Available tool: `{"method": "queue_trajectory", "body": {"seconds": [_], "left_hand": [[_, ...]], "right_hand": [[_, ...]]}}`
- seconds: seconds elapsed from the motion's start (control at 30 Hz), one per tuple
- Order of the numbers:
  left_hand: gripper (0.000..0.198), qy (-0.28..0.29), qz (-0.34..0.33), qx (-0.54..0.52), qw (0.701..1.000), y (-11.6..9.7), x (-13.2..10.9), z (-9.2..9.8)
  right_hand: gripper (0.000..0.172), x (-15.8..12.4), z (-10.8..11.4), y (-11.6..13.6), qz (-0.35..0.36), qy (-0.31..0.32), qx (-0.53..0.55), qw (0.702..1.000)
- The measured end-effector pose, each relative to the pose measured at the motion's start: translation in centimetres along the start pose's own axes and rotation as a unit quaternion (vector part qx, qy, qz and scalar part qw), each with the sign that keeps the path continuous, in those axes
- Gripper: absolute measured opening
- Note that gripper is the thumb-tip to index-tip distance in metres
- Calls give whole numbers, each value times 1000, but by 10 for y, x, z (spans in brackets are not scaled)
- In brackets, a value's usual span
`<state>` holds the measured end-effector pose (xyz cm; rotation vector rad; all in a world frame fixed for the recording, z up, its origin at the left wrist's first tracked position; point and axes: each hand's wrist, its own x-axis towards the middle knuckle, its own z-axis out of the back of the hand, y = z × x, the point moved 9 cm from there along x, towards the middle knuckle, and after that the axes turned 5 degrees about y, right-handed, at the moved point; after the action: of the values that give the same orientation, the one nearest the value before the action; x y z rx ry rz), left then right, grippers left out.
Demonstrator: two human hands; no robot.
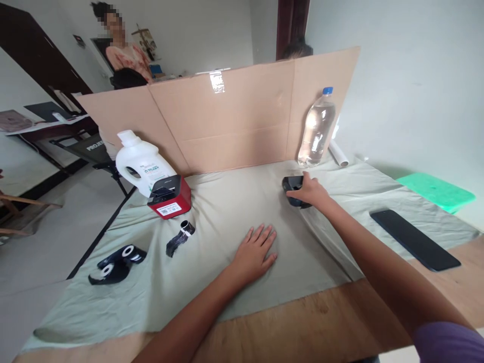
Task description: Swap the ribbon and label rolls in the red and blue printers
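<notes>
My left hand [255, 252] lies flat on the pale green cloth [223, 201], fingers spread and nothing in it. Farther off to the right, my right hand [310, 191] grips a small black box-shaped device [292, 182] that rests on the cloth. The hand covers part of the device, so its exact kind does not show. Left of my left hand lies a small roll with a loose black strip [177, 242]. Two more black rolls with white cores [121, 262] lie near the cloth's left edge. Behind them stands a red and black boxy machine [171, 195] with a white label.
A white jug [139, 160] leans behind the red machine. Upright cardboard [234, 116] closes off the back. A clear bottle with a blue cap [317, 126], a white tube [338, 154], a black phone [415, 239] and a green lid [434, 191] are at the right. Two people are beyond the cardboard.
</notes>
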<state>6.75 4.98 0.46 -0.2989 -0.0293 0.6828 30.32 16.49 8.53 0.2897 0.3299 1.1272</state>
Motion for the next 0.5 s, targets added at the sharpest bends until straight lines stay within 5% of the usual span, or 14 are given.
{"method": "queue_trajectory", "body": {"seconds": [0.23, 0.5], "left_hand": [[52, -51, -5, 2, 999, -4, -9, 11], [31, -114, -31, -50, 992, -4, -17, 32]], "right_hand": [[103, -73, -64, 114, 154, 72, -8, 985], [115, -82, -91, 130, 184, -15, 29, 982]]}}
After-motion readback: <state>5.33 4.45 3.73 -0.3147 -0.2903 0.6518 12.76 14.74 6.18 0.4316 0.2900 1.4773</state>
